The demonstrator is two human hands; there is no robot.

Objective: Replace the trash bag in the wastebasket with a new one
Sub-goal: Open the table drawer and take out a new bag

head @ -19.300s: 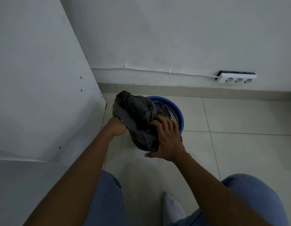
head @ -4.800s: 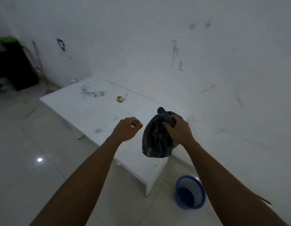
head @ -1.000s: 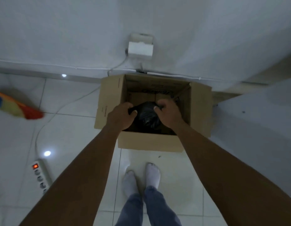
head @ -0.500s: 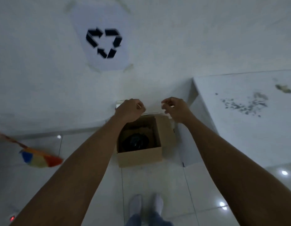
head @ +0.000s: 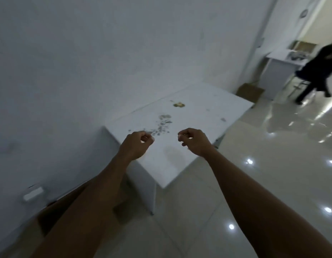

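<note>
Old trash bag gone from both hands since a second ago, dropped into the cardboard box point(head: 55, 211) left of the white table point(head: 180, 127); wastebasket and new bag out of view, so removal judged done, relining not yet. Left hand point(head: 135, 144) and right hand point(head: 195, 141) raised over table's near corner, fingers loosely curled, holding nothing
</note>
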